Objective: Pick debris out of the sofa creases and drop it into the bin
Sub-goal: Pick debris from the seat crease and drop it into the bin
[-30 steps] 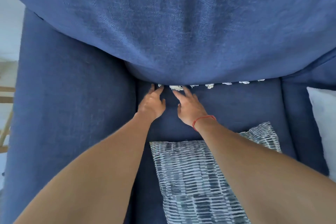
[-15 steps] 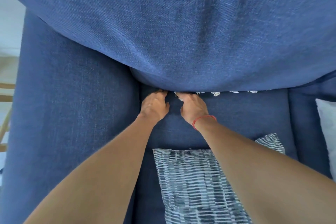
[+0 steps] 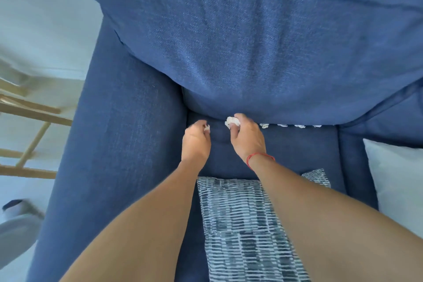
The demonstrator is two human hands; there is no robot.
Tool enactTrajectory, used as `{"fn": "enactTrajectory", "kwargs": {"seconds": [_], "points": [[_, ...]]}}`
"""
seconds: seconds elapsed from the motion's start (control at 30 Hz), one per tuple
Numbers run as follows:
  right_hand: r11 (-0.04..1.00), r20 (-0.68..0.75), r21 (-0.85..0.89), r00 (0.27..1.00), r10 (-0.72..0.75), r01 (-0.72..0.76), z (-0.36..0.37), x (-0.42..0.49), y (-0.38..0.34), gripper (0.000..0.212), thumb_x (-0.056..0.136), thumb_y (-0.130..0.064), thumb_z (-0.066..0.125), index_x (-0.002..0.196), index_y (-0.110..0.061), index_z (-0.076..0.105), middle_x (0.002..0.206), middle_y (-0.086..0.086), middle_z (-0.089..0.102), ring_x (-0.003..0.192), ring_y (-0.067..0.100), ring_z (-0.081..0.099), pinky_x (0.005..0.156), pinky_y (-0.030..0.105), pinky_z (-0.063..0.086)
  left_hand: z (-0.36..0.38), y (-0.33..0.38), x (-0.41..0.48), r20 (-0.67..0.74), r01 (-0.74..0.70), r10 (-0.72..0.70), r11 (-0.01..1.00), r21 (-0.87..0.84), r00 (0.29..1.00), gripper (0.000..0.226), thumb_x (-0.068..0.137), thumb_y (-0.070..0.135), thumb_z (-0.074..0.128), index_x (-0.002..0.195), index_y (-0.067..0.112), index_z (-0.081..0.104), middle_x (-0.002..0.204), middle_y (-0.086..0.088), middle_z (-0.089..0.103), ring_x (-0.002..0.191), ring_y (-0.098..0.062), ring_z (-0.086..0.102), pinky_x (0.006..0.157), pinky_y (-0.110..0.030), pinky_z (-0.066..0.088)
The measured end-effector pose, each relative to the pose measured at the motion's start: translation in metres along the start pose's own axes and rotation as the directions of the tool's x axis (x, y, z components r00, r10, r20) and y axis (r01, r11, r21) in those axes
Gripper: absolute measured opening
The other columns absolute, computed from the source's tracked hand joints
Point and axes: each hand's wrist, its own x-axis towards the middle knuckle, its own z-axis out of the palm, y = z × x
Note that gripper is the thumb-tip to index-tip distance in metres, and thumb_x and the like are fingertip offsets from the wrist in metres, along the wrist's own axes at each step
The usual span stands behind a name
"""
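I look down on a blue sofa seat [image 3: 297, 149] below its big back cushion [image 3: 263, 52]. My right hand [image 3: 248, 138], with a red thread on the wrist, is shut on a crumpled white paper ball [image 3: 231, 121] just in front of the crease. My left hand [image 3: 195, 142] pinches a small white scrap [image 3: 207, 128] at its fingertips. Several more white paper bits [image 3: 265, 125] lie in a row along the crease to the right. At the lower left edge a pale, blurred container with a dark rim [image 3: 16, 224] sits on the floor; I cannot tell if it is the bin.
A blue-and-white patterned cushion [image 3: 247, 224] lies on the seat under my forearms. A white pillow [image 3: 396, 181] leans at the right. The sofa's left armrest [image 3: 114, 155] is wide. Wooden furniture legs [image 3: 29, 121] stand on the floor at left.
Both hands have pulled back out of the crease, each now holding white paper. The view has shifted, showing more of the floor at left.
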Motion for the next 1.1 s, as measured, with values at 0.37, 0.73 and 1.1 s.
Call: {"fn": "enactTrajectory", "kwargs": {"seconds": [0.37, 0.73, 1.1], "points": [[0.977, 0.037, 0.006, 0.977, -0.211, 0.211, 0.036, -0.060, -0.167, 0.023, 0.094, -0.027, 0.050, 0.098, -0.010, 0.065, 0.110, 0.007, 0.053, 0.098, 0.027, 0.056, 0.072, 0.037, 0.052, -0.170, -0.039, -0.052, -0.377, -0.032, 0.029, 1.000, 0.000, 0.926, 0.020, 0.098, 0.014, 0.048, 0.106, 0.011, 0.066, 0.107, -0.002, 0.058, 0.103, -0.019, 0.053, 0.080, -0.028, 0.046], [0.903, 0.401, -0.019, 0.831, -0.386, 0.429, 0.170, -0.154, -0.285, 0.025, 0.093, -0.030, 0.052, 0.098, -0.011, 0.067, 0.106, 0.005, 0.059, 0.091, 0.025, 0.060, 0.074, 0.036, 0.051, -0.274, -0.205, -0.140, -0.426, 0.449, -0.586, 0.807, -0.384, 0.689, 0.022, 0.095, 0.019, 0.049, 0.113, 0.013, 0.061, 0.112, -0.002, 0.063, 0.096, -0.024, 0.064, 0.086, -0.029, 0.049], [0.813, 0.723, -0.074, 0.593, -0.355, 0.578, 0.273, -0.235, -0.315, 0.027, 0.091, -0.012, 0.057, 0.117, -0.012, 0.064, 0.122, 0.007, 0.062, 0.111, 0.025, 0.060, 0.090, 0.030, 0.048, -0.298, -0.299, -0.208, -0.337, 0.652, -0.798, 0.603, -0.460, 0.500, 0.018, 0.093, 0.016, 0.054, 0.104, 0.012, 0.069, 0.109, -0.006, 0.068, 0.103, -0.026, 0.063, 0.091, -0.035, 0.051]]}}
